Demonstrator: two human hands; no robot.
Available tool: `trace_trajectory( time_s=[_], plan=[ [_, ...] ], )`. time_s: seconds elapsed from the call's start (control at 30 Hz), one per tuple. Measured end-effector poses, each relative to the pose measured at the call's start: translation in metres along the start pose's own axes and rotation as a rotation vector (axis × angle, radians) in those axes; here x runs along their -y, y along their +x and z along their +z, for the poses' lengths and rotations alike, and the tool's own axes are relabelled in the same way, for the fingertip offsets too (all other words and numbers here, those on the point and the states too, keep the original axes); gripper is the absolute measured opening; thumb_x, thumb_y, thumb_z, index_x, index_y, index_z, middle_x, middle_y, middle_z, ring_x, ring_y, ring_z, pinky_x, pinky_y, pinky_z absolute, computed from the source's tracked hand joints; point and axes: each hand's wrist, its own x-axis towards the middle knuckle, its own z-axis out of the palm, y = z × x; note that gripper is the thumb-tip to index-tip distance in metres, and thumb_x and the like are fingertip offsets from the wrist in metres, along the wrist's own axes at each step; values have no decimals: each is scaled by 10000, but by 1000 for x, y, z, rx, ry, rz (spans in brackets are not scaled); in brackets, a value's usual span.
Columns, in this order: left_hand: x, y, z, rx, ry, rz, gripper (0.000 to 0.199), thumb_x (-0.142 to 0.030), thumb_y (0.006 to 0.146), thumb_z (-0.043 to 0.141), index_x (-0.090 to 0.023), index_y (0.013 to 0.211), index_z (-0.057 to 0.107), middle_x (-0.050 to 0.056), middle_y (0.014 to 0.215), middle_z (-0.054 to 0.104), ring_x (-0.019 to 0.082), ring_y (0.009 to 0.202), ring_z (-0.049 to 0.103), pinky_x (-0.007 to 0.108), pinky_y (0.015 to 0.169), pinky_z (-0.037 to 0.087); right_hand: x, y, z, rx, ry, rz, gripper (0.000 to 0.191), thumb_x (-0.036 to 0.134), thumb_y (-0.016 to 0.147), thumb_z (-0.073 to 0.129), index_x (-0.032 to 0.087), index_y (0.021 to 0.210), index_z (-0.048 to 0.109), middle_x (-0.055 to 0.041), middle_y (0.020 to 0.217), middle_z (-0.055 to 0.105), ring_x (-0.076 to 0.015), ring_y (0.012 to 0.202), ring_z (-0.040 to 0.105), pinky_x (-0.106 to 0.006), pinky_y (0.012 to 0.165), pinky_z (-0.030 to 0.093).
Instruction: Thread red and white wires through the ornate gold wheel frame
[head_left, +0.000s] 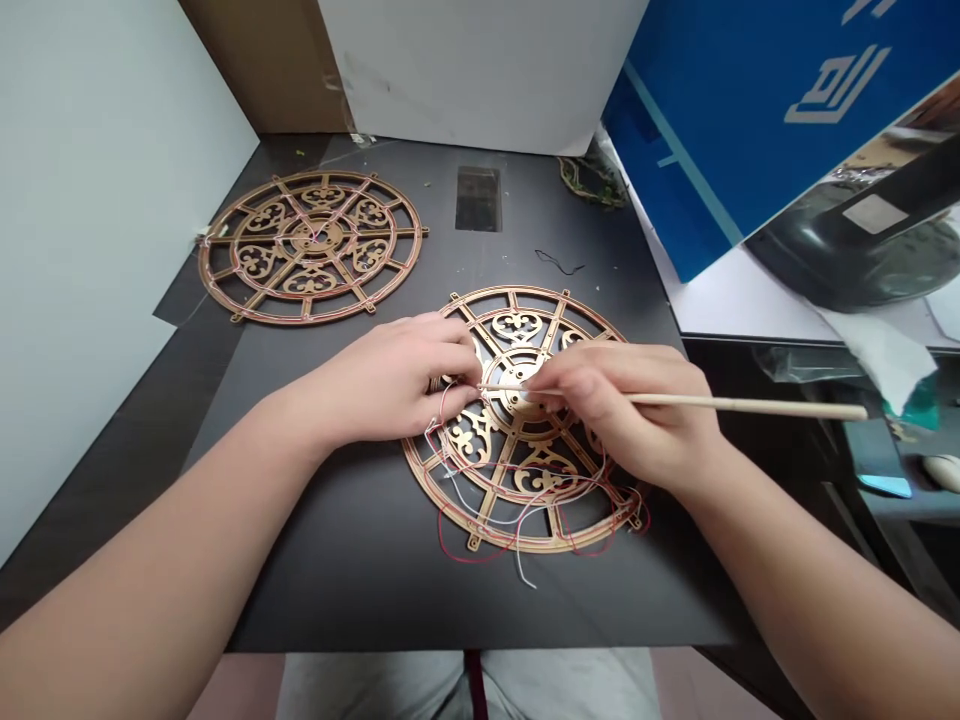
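Pinching a wooden stick [750,404] in the right hand [615,420], tip pointing left across a fretwork hub [517,375]

A round gold-brown fretwork wheel [517,545] lies flat, trailing red and white threads [521,572], a thin pale wooden stick [750,404] crossing above its hub
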Motion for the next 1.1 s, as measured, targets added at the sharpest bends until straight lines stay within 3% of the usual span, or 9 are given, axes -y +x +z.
trace_trajectory(
  time_s=[0.1, 0.13, 0.2, 0.27, 0.37, 0.53, 0.67, 0.93, 1.1],
  plan=[
    [-1, 1, -2, 24, -8, -39, 157, -337, 1005, 593, -231, 951, 695, 5, 1036, 650, 191, 982, 569, 346, 843, 417, 14, -3, -10, 56, -17, -51, 235, 251, 1074, 581, 168, 900, 715, -63, 900, 736, -181, 895, 719, -317, 791, 580],
    [-2, 1, -2, 34, -17, -47, 160, -349, 1006, 597, -231, 949, 688, 2, 1027, 647, 189, 969, 566, 347, 837, 410, 18, -6, -12, -38, 79, -76, 360, 295, 1120, 485, 164, 869, 709, -69, 859, 720, -184, 868, 718, -325, 769, 586],
    [-2, 2, -2, 49, -38, -48, 181, -382, 1007, 610, -228, 938, 673, -8, 1018, 645, 179, 950, 565, 344, 829, 396, 23, -13, -14, -131, 46, 159, 681, 556, 1129, 271, 167, 838, 749, -108, 931, 721, -185, 842, 721, -306, 697, 578],
    [-2, 2, -3, 63, -47, -42, 212, -413, 1010, 619, -223, 923, 662, -18, 1015, 648, 169, 940, 565, 342, 826, 382, 24, -20, -11, -173, 29, 211, 748, 647, 1082, 242, 172, 833, 764, -94, 790, 689, -168, 699, 687, -282, 552, 523],
    [-2, 2, -3, 91, -54, -42, 212, -409, 1020, 609, -226, 928, 666, -29, 1010, 653, 159, 927, 565, 342, 828, 363, 18, -28, -1, -337, -28, 180, 453, 422, 1126, 464, 169, 895, 761, -17, 612, 598, -86, 476, 539, -235, 409, 388],
    [-7, 3, -5, 133, -71, -76, 196, -379, 1008, 599, -215, 917, 658, -31, 959, 654, 153, 894, 563, 340, 819, 349, 10, -30, 4, -35, -142, -46, 60, 143, 991, 643, 149, 1019, 695, -39, 841, 708, -127, 740, 682, -255, 668, 543],
    [-10, 4, -4, 133, -59, -82, 159, -366, 986, 616, -228, 923, 662, -44, 954, 660, 148, 877, 563, 340, 823, 341, 8, -30, 4, -16, -144, -97, 219, 234, 1007, 696, 156, 841, 578, 4, 676, 573, -90, 584, 518, -245, 554, 389],
    [-15, 1, -1, 100, 26, -31, 156, -308, 1009, 550, -234, 934, 665, -26, 987, 665, 166, 901, 576, 353, 794, 332, 7, -32, 14, 50, -386, -198, 202, 251, 1023, 681, 158, 875, 579, 18, 671, 586, -95, 590, 497, -264, 588, 380],
    [-16, 4, 6, -18, 20, 63, 133, -209, 971, 555, -194, 886, 657, 9, 1333, 652, 211, 1256, 578, 411, 1051, 353, 5, -33, 17, 35, -399, -255, 180, 220, 1013, 685, 154, 878, 585, 11, 673, 549, -104, 598, 465, -277, 586, 356]
  ],
)
